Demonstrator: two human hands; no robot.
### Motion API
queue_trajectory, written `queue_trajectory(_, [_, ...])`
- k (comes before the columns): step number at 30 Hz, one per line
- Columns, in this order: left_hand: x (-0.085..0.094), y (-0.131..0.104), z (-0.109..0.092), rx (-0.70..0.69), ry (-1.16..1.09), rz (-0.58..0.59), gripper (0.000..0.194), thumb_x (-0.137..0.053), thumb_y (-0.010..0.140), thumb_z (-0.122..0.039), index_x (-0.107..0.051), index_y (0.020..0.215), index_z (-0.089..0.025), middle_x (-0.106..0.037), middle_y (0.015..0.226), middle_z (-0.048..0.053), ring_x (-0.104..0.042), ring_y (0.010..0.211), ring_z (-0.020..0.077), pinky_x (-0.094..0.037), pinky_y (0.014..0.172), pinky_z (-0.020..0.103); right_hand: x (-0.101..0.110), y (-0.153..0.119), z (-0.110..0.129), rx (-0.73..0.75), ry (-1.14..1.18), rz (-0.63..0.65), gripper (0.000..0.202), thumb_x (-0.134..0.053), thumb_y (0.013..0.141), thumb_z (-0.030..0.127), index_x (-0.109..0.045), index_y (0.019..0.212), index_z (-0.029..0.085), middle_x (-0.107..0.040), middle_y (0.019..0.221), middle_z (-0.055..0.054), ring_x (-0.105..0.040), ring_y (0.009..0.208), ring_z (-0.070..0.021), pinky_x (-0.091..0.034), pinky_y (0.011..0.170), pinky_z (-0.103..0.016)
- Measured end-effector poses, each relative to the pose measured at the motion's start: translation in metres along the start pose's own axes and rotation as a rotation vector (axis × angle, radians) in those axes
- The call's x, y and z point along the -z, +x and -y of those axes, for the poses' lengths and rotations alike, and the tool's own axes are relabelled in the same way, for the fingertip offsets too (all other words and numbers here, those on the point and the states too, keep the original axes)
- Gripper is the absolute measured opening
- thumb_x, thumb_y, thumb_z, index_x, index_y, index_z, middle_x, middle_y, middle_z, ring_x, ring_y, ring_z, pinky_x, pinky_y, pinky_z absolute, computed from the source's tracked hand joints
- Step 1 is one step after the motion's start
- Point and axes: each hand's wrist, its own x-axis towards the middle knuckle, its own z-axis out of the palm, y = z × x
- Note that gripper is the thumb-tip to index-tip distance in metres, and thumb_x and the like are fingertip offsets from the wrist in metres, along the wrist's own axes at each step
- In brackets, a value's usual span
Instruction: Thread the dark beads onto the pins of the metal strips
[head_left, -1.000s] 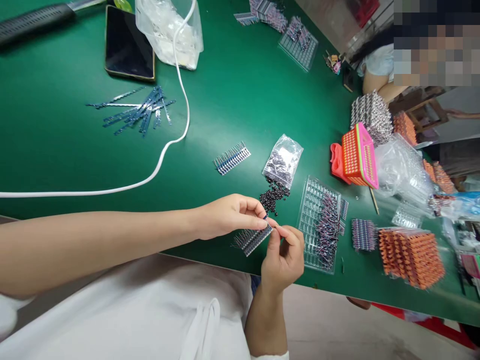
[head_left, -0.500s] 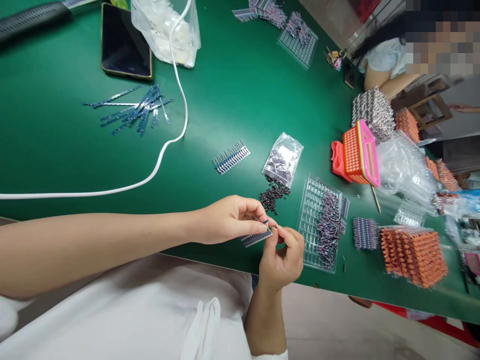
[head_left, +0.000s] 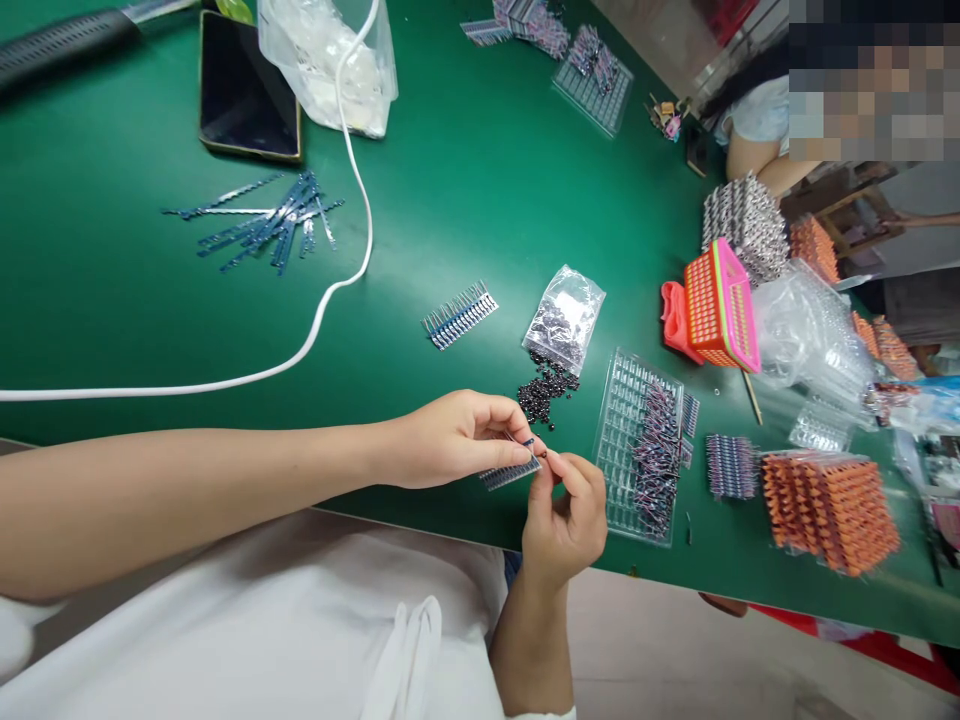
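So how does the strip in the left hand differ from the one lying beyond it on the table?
The held strip is pinched in the left hand, while the loose strip lies on the table. The held strip is partly hidden by that hand; the loose strip shows whole. Both are narrow, with a row of small repeated parts.

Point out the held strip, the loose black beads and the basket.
Held strip (head_left: 508,474), head view: exposed lower part of its body.
Loose black beads (head_left: 547,393), head view: middle of the pile.
Orange-and-pink basket (head_left: 703,308), head view: orange lattice wall.
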Motion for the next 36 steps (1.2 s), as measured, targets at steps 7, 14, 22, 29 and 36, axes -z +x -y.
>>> queue_trajectory(7, [0.0006, -0.0011, -0.0014, -0.008, 0.042, 0.013, 0.015, -0.063, 0.087, -0.029, -0.061, 0.089, -0.014, -0.073, 0.105, 0.011, -0.067, 0.096, 0.0198, -0.052, 0.085, 0.034, -0.0009, 0.0, -0.0007, -0.064, 0.06, -0.006, 0.022, -0.068, 0.084, 0.007, -0.067, 0.1, 0.021, -0.068, 0.089, -0.002, -0.066, 0.08, -0.0134, -0.056, 0.068, -0.029])
queue_trajectory(14, [0.0003, -0.0047, -0.0078, -0.081, 0.252, 0.032, 0.014, -0.061, 0.09, -0.029, -0.062, 0.091, -0.015, -0.073, 0.108, 0.011, -0.067, 0.105, 0.0223, -0.05, 0.095, 0.038, -0.0008, -0.0003, -0.0021, -0.065, 0.011, -0.016, 0.019, -0.068, 0.085, 0.01, -0.066, 0.1, 0.021, -0.068, 0.088, -0.002, -0.067, 0.08, -0.0133, -0.058, 0.07, -0.029])
queue_trajectory(22, [-0.0016, -0.0037, -0.0047, -0.017, 0.154, -0.014, 0.017, -0.06, 0.089, -0.031, -0.062, 0.09, -0.015, -0.073, 0.099, 0.009, -0.068, 0.093, 0.0196, -0.053, 0.087, 0.035, -0.0002, -0.0007, -0.0044, 0.059, -0.134, -0.003, 0.021, -0.069, 0.085, 0.011, -0.066, 0.102, 0.022, -0.071, 0.088, -0.002, -0.069, 0.08, -0.0143, -0.058, 0.069, -0.03])
queue_trajectory(29, [-0.0001, -0.0039, -0.0064, -0.035, 0.253, -0.011, 0.02, -0.06, 0.09, -0.034, -0.064, 0.093, -0.014, -0.073, 0.095, 0.008, -0.067, 0.09, 0.0195, -0.053, 0.085, 0.035, -0.0022, -0.0023, -0.0036, 0.06, -0.126, -0.015, 0.023, -0.07, 0.083, 0.008, -0.066, 0.102, 0.021, -0.071, 0.087, -0.002, -0.069, 0.08, -0.0138, -0.058, 0.07, -0.029])
queue_trajectory(36, [-0.0022, -0.002, -0.005, -0.003, 0.156, -0.027, 0.018, -0.06, 0.089, -0.033, -0.061, 0.089, -0.015, -0.072, 0.092, 0.007, -0.063, 0.08, 0.0154, -0.051, 0.074, 0.029, -0.0019, -0.005, -0.0024, -0.039, -0.032, 0.002, 0.013, -0.066, 0.086, 0.014, -0.065, 0.097, 0.02, -0.069, 0.086, -0.003, -0.068, 0.078, -0.0141, -0.057, 0.068, -0.03])
